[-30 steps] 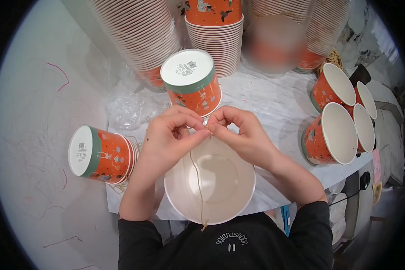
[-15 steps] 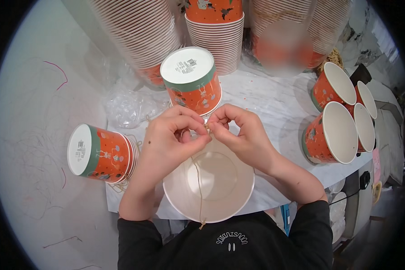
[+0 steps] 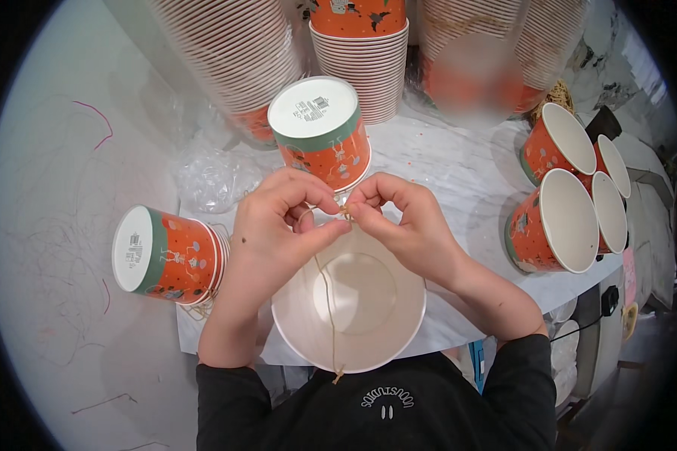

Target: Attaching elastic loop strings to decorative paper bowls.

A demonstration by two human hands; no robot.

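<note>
A white-lined paper bucket (image 3: 301,331) stands mouth up before me, close to my body. Thin tan twine (image 3: 329,301) is knotted at its far rim, and one length hangs across the mouth to a knotted end at the near rim. My right hand (image 3: 399,218) pinches the twine at the far rim between thumb and forefinger. Beside it, my left hand (image 3: 282,214) has thumb and forefinger slightly parted around the knot, while its curled fingers hold a small loop of the twine. The hole at the rim is hidden by my fingertips.
An upside-down orange bucket stack (image 3: 325,146) stands just beyond my hands. Another stack (image 3: 177,255) lies tilted at left, with twine behind it. Several buckets (image 3: 568,222) lean at right. Tall nested stacks (image 3: 359,75) line the back; crumpled clear plastic (image 3: 218,180) lies at left.
My left thumb and forefinger have spread apart from the knot, and a loop of twine now shows by the left fingers. The right hand keeps its pinch almost unmoved.
</note>
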